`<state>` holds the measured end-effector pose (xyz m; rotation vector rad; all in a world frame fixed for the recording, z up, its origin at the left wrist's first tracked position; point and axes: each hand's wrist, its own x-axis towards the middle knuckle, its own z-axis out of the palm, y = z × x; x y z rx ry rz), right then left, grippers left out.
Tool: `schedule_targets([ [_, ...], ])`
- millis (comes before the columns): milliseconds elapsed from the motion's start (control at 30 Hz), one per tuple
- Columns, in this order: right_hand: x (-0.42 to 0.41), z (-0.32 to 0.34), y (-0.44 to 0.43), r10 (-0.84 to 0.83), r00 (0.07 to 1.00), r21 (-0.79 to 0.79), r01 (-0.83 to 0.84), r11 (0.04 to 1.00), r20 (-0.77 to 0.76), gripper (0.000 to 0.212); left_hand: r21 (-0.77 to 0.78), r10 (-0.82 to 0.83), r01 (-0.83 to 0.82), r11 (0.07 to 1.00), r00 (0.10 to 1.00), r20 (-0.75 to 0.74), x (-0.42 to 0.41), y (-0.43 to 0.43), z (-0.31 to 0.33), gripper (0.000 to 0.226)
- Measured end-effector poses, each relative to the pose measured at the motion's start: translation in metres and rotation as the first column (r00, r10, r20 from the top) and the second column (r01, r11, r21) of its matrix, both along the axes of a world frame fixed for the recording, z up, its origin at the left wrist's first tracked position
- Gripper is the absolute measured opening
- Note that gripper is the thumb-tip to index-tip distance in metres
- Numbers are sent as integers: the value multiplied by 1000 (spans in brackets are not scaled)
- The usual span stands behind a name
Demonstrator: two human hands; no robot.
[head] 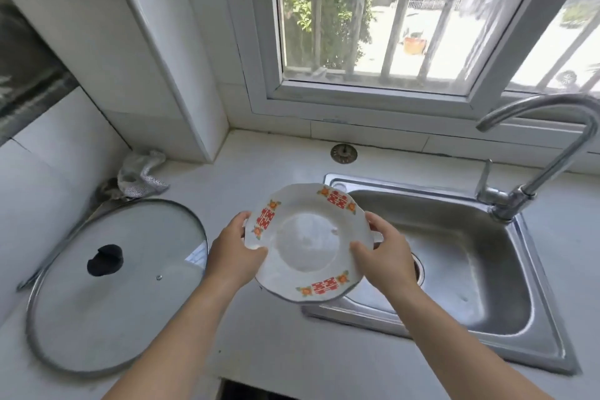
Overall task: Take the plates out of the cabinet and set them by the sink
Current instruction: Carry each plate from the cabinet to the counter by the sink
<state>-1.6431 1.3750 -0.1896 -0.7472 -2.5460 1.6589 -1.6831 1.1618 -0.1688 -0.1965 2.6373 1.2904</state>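
White scalloped ceramic plate (308,242) with red motifs clamped between left hand (232,252) and right hand (384,252), above steel sink (470,269) edge.

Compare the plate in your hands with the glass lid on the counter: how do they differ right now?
The plate is held up by the left hand and right hand, tilted over the sink's left edge; the glass lid lies on the counter untouched. The plate is opaque white with red-and-orange motifs on its scalloped rim; the lid is see-through, metal-rimmed, with a black knob. The lid looks larger. Both are roughly round.
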Motion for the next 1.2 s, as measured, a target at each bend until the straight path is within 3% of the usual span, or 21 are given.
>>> schedule_targets([
  [200, -76, 1, -10, 68, 998, 44, -67, 997, -11, 41, -48, 24, -24, 999, 1000, -12, -70, -16, -5, 43],
  [400, -160, -23, -36, 66, 997, 43, -68, 997, 29, 53, -134, 27, -26, 991, 1000, 3, -144, -38, -23, 38],
  [667, -254, -62, -59, 66, 995, 68, -71, 995, 76, 56, -104, 74, -70, 992, 997, 34, -230, -59, -66, 36],
  [1200, -330, -103, -68, 111, 990, 164, -125, 979, 90, 47, -35, 127, -125, 992, 991, 47, -297, -69, -121, 46],
])
